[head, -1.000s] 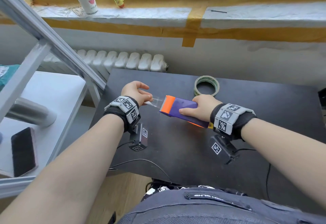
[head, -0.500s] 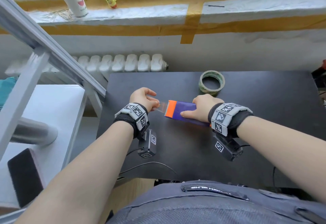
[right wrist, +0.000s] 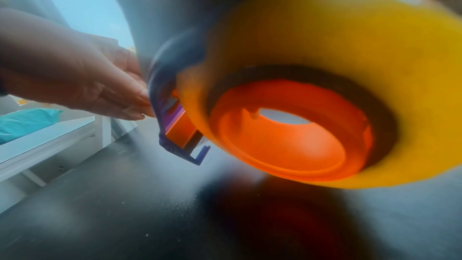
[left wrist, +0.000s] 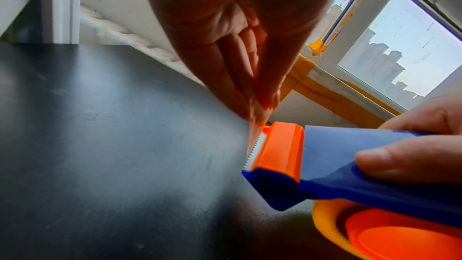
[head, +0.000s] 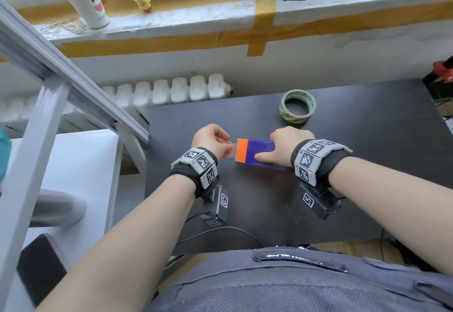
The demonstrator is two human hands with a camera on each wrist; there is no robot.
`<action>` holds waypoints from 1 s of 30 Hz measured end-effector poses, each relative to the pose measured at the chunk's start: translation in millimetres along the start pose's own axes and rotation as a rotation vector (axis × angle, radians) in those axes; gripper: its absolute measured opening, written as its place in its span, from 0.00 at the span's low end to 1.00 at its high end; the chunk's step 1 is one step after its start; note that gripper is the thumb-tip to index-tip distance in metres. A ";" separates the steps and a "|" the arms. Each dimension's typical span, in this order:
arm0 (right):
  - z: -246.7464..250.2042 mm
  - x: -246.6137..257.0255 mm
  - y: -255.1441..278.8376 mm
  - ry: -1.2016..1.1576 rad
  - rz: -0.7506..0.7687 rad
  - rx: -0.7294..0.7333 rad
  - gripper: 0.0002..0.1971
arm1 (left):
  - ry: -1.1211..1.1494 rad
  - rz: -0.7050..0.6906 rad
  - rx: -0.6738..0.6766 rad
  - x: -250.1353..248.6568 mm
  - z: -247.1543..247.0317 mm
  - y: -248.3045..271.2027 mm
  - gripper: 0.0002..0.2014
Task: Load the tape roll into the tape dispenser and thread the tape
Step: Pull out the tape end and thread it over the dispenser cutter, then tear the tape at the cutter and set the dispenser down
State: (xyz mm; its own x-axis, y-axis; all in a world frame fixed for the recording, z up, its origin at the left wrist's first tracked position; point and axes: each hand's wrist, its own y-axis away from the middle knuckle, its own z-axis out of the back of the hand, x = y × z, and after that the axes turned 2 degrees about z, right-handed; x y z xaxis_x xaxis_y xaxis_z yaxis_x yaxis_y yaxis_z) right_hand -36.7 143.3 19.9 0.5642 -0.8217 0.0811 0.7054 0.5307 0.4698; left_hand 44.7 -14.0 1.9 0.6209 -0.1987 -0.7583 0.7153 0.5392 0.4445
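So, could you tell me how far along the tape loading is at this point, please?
Done: a yellow roll already sits on the orange hub of the dispenser, which the right hand holds. In hand: the left hand pinches the tape end at the toothed blade. Left: cutting or pressing down that end. A spare roll lies on the table.

A white paper cup [head: 85, 2] (with a smiling face) stands on the window sill [head: 196, 21]. A small yellow toy [head: 143, 2] stands just right of the cup. A white radiator [head: 171, 89] is below the sill.
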 end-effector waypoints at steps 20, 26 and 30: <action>3.4 11.0 0.5 -0.071 -0.092 -0.059 0.24 | -0.107 -0.232 0.067 -25.2 0.4 20.9 0.18; 2.2 15.2 -0.6 -0.001 -0.059 -0.032 0.25 | 0.071 -0.180 0.020 -41.1 43.5 9.9 0.15; 1.8 15.1 2.1 0.034 -0.049 -0.036 0.24 | 0.165 -0.166 0.039 -37.1 49.6 10.9 0.12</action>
State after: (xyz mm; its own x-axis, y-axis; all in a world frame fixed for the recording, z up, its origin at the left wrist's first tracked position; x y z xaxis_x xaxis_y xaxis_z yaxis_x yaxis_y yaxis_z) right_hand -27.5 131.6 23.7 0.5425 -0.8396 0.0289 0.7472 0.4979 0.4401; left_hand 45.4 -41.3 58.6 0.4356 -0.1436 -0.8886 0.8167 0.4782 0.3231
